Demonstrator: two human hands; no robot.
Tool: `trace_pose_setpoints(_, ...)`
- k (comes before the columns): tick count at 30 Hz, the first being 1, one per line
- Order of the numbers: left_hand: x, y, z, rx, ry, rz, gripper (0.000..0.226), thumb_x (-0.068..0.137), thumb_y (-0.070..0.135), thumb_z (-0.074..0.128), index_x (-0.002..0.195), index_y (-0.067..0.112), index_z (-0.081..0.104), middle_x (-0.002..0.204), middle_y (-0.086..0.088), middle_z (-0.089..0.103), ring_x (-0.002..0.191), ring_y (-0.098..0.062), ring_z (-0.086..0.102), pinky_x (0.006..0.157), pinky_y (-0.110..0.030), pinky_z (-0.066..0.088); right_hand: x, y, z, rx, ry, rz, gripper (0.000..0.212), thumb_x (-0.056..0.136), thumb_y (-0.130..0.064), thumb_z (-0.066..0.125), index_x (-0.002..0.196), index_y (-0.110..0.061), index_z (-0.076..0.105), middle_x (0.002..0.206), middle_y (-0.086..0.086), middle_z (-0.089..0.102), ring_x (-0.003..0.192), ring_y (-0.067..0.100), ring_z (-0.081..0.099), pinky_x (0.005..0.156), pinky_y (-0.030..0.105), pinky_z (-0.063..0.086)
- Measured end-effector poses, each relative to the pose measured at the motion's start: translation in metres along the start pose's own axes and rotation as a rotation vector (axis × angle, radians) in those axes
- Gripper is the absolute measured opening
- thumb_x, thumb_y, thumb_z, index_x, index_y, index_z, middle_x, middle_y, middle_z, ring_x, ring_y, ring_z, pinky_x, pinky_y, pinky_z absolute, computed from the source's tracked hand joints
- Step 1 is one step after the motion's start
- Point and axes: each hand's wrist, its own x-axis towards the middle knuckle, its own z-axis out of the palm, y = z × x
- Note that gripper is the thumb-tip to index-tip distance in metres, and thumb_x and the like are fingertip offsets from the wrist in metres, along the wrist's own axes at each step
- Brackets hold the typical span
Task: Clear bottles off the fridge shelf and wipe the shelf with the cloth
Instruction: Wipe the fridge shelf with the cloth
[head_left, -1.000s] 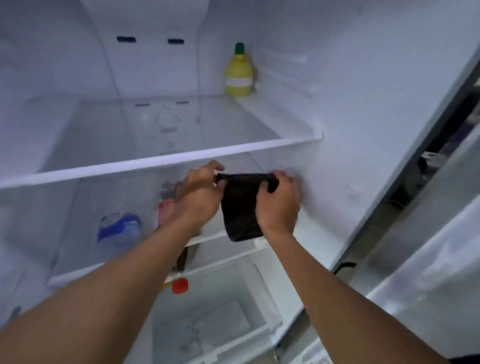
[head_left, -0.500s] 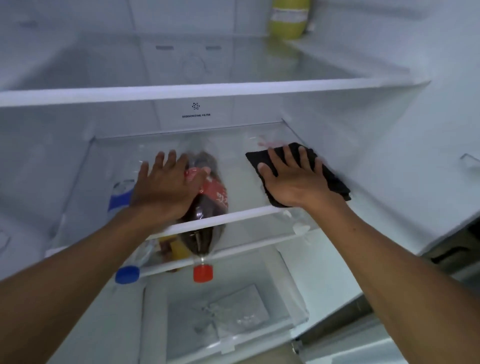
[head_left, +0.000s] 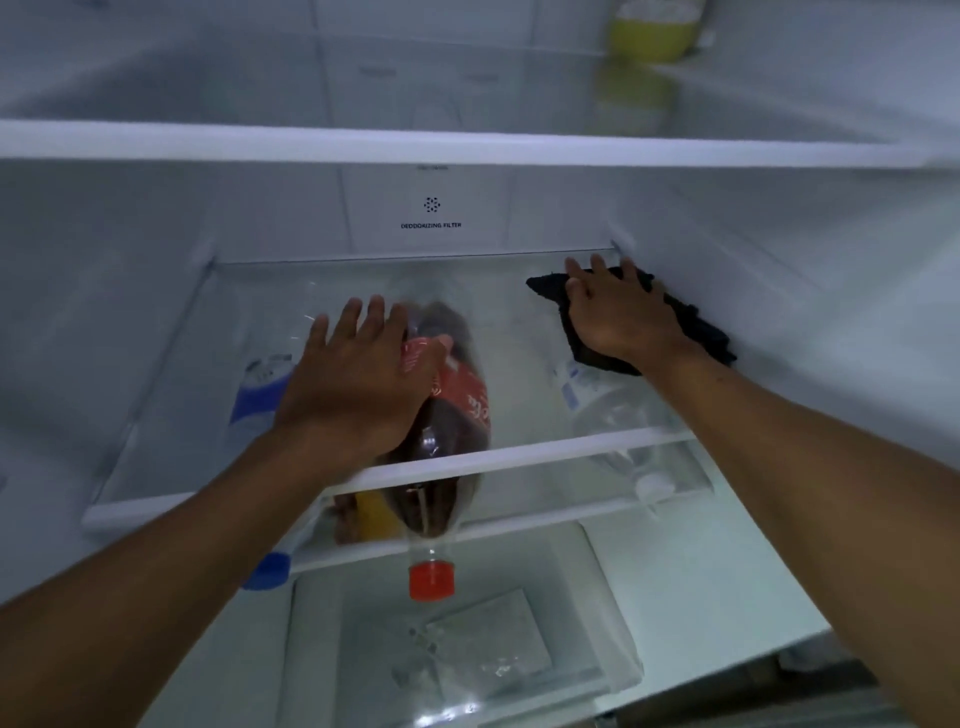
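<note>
My right hand presses a black cloth flat onto the glass shelf, in its far right corner against the fridge wall. My left hand lies flat and empty on the glass at mid-left, fingers spread. Through the glass I see a cola bottle with a red cap lying on the level below, under my left hand. A blue-labelled bottle lies to its left and a clear bottle to its right.
A yellow-green bottle stands at the back right of the upper shelf. A panel reading "deodorizing filter" is on the back wall. A clear drawer sits at the bottom.
From holding the cloth in both hands at the shelf front, my right hand laid it flat and slid it back into the right corner. My left hand settled flat on the glass.
</note>
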Motion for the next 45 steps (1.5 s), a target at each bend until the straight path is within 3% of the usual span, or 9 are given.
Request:
trace_pose_setpoints(2, -0.001, -0.002, -0.001, 0.038, -0.007, 0.035, 0.093, 0.073, 0.065, -0.015, 0.152, 0.025, 0.015, 0.162, -0.005, 0.004, 0.149, -0.025, -0.001, 0.119, -0.048, 0.001, -0.002, -0.005, -0.003, 0.069, 0.045, 0.015, 0.055, 0.102, -0.043, 0.02, 0.156, -0.032, 0.016, 0.166, 0.004, 0.009, 0.152, 0.027, 0.002, 0.121, 0.053, 0.002)
trace_pose_setpoints(7, 0.0, 0.003, -0.003, -0.121, 0.052, -0.055, 0.067, 0.095, 0.059, 0.016, 0.151, 0.023, 0.017, 0.161, -0.001, 0.012, 0.148, -0.016, 0.004, 0.121, -0.04, 0.001, -0.053, -0.005, 0.002, -0.061, -0.031, 0.139, 0.071, 0.092, -0.068, 0.022, 0.155, -0.04, 0.006, 0.166, 0.004, -0.001, 0.152, 0.031, -0.002, 0.12, 0.055, -0.002)
trace_pose_setpoints(12, -0.003, 0.003, -0.006, -0.134, 0.024, -0.043, 0.069, 0.094, 0.06, 0.012, 0.152, 0.022, 0.013, 0.162, -0.001, 0.008, 0.148, -0.016, 0.001, 0.12, -0.039, -0.001, -0.038, -0.008, 0.005, -0.009, -0.003, 0.148, 0.055, 0.101, -0.049, 0.017, 0.155, -0.043, 0.007, 0.166, 0.007, -0.001, 0.151, 0.035, -0.004, 0.119, 0.057, -0.008)
trace_pose_setpoints(16, -0.004, 0.002, -0.003, -0.009, -0.036, 0.007, 0.088, 0.079, 0.069, -0.01, 0.153, 0.024, 0.01, 0.162, -0.004, 0.002, 0.149, -0.021, -0.004, 0.12, -0.044, -0.001, -0.005, -0.01, 0.005, -0.001, 0.006, 0.13, 0.053, 0.1, -0.046, 0.019, 0.153, -0.048, 0.011, 0.166, 0.005, 0.001, 0.151, 0.035, -0.003, 0.117, 0.059, -0.008)
trace_pose_setpoints(24, 0.006, 0.007, 0.0, -0.134, 0.066, -0.039, 0.078, 0.088, 0.054, 0.005, 0.148, 0.008, 0.025, 0.158, -0.015, 0.02, 0.146, -0.033, 0.013, 0.118, -0.053, 0.004, 0.037, -0.034, -0.002, -0.019, -0.081, 0.059, 0.054, 0.103, -0.045, 0.014, 0.156, -0.038, 0.004, 0.166, 0.001, -0.003, 0.152, 0.033, -0.005, 0.119, 0.058, -0.004)
trace_pose_setpoints(32, 0.001, 0.002, -0.002, 0.093, 0.002, 0.039, 0.088, 0.08, 0.05, -0.015, 0.149, 0.004, 0.014, 0.158, -0.021, 0.013, 0.146, -0.037, 0.008, 0.118, -0.055, 0.008, 0.013, -0.068, 0.007, 0.071, -0.161, -0.238, 0.051, 0.104, -0.042, 0.017, 0.155, -0.043, 0.012, 0.166, -0.008, 0.002, 0.153, 0.027, -0.002, 0.119, 0.055, -0.007)
trace_pose_setpoints(36, -0.004, 0.004, -0.006, 0.161, 0.015, 0.092, 0.057, 0.099, 0.029, 0.02, 0.147, -0.002, 0.015, 0.155, -0.027, 0.016, 0.144, -0.043, 0.012, 0.116, -0.057, 0.014, -0.008, -0.046, 0.005, 0.126, -0.127, -0.341, 0.049, 0.105, -0.044, 0.019, 0.153, -0.041, 0.023, 0.164, -0.009, 0.019, 0.152, 0.021, 0.01, 0.121, 0.05, 0.004)
trace_pose_setpoints(39, -0.005, 0.002, -0.008, 0.155, 0.009, 0.093, 0.056, 0.098, 0.024, 0.022, 0.146, -0.003, 0.019, 0.155, -0.027, 0.018, 0.144, -0.043, 0.013, 0.116, -0.058, 0.015, -0.019, -0.02, 0.001, 0.168, -0.092, -0.294, 0.047, 0.105, -0.04, 0.021, 0.15, -0.033, 0.033, 0.147, 0.002, 0.049, 0.142, 0.024, 0.034, 0.116, 0.04, 0.028)
trace_pose_setpoints(45, -0.002, 0.002, -0.008, 0.101, -0.024, 0.072, 0.072, 0.088, 0.036, 0.0, 0.148, 0.001, 0.016, 0.158, -0.021, 0.013, 0.147, -0.036, 0.007, 0.118, -0.053, 0.009, -0.026, 0.012, -0.006, 0.087, 0.02, -0.039, 0.046, 0.104, -0.033, 0.028, 0.147, -0.021, 0.038, 0.148, 0.009, 0.046, 0.136, 0.03, 0.042, 0.115, 0.043, 0.03)
